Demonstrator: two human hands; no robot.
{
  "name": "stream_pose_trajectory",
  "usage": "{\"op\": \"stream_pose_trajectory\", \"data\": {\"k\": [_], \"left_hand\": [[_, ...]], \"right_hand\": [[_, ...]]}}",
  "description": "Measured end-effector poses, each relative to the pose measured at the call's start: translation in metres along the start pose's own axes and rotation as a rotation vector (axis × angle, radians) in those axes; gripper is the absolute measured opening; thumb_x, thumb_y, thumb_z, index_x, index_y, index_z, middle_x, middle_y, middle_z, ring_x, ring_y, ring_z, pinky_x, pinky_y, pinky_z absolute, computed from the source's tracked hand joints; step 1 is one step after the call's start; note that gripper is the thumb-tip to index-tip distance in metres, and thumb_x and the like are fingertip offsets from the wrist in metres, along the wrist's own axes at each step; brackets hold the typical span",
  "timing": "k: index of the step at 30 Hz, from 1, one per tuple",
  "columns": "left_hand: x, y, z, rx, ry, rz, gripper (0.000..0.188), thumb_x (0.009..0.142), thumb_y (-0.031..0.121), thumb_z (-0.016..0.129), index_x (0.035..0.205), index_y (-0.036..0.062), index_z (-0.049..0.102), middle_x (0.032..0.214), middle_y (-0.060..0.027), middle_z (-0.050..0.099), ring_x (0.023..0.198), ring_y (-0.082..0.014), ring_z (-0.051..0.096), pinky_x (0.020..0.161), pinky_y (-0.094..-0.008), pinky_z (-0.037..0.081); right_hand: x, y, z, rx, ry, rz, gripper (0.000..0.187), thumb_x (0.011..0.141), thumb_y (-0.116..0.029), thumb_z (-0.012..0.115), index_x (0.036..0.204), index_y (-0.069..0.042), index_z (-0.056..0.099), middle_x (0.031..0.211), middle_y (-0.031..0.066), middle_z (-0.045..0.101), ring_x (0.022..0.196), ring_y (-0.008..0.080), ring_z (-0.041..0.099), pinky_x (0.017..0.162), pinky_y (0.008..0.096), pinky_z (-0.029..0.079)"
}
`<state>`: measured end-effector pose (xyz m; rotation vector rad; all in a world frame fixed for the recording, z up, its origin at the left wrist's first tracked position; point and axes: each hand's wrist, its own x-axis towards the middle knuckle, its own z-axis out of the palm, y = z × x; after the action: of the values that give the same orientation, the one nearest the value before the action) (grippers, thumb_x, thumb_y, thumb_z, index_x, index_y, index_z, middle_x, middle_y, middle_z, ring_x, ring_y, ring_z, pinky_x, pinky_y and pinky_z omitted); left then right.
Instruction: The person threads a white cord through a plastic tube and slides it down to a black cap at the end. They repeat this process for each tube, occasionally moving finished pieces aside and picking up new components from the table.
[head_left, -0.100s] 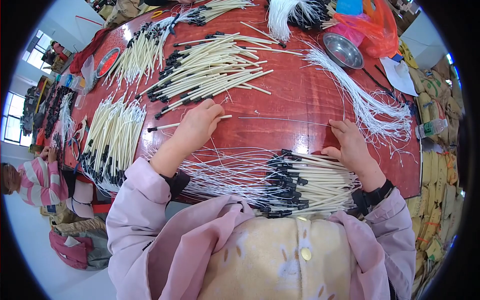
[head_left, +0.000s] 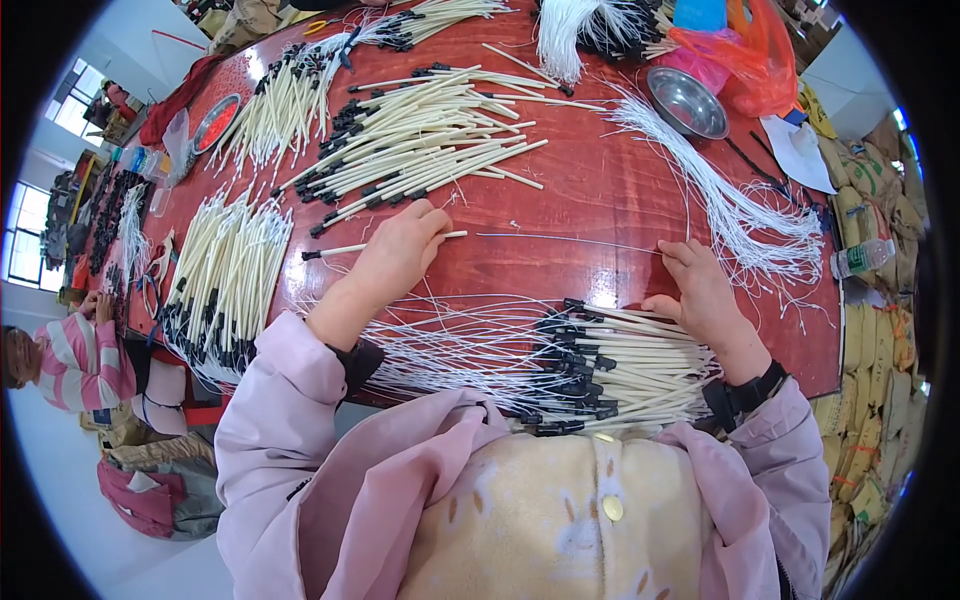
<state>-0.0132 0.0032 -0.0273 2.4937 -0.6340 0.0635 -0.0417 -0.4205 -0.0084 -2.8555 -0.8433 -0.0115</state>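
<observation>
My left hand (head_left: 398, 245) is closed around a thin cream tube (head_left: 340, 249) with a black cap on its left end. The tube's bare right end sticks out just past my fingertips. Across a small gap to the right lies the tip of a white cord (head_left: 570, 239), roughly in line with the tube. My right hand (head_left: 700, 290) pinches that cord between thumb-side fingers, the thumb itself held apart below. Close in front of me, beneath both hands, is a bundle of black-capped cream tubes (head_left: 650, 365) with white cords (head_left: 450, 350) trailing left.
More capped tubes (head_left: 430, 130) are heaped beyond my left hand, and corded ones (head_left: 235, 270) lie at the left. A sheaf of white cords (head_left: 720, 190), a metal bowl (head_left: 688, 102) and a plastic bottle (head_left: 863, 257) are on the right. A person in striped sleeves (head_left: 85, 360) sits at far left.
My left hand has shifted slightly to the right with the tube, bringing its bare end a little closer to the cord tip. My right hand stays in place.
</observation>
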Motion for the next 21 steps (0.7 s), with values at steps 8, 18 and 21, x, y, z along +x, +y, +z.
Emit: {"op": "stream_pose_trajectory", "data": {"k": [8,18,21], "left_hand": [[0.0026,-0.003,0.0061,-0.025,-0.011,0.004,0.012,0.092,0.005,0.061,0.103,0.001,0.064,0.099,-0.0178,0.061,0.093,-0.0411,0.062,0.081,-0.0465,0.05],[0.0053,-0.0062,0.0075,-0.049,-0.01,0.023,0.012,0.092,0.005,0.061,0.103,0.0007,0.064,0.098,-0.0179,0.061,0.094,-0.0412,0.062,0.082,-0.0469,0.051],[0.0055,-0.0052,0.0068,-0.055,-0.014,0.009,0.012,0.091,0.003,0.062,0.103,-0.0004,0.064,0.098,-0.0182,0.061,0.095,-0.0397,0.062,0.082,-0.0423,0.05]], "right_hand": [[0.0017,-0.0059,-0.0012,0.003,0.012,0.005,0.08,0.073,-0.055,0.078,0.114,0.013,0.065,0.13,0.0187,0.061,0.113,0.0374,0.055,0.101,0.0442,0.044],[0.0038,-0.0095,-0.0006,-0.045,0.0,-0.01,0.08,0.07,-0.053,0.08,0.112,0.013,0.065,0.128,0.0184,0.06,0.112,0.0363,0.055,0.1,0.0432,0.045],[0.0041,-0.0099,-0.0007,-0.047,0.006,-0.008,0.08,0.069,-0.054,0.08,0.111,0.013,0.065,0.127,0.0182,0.059,0.111,0.036,0.055,0.1,0.0432,0.045]]}}
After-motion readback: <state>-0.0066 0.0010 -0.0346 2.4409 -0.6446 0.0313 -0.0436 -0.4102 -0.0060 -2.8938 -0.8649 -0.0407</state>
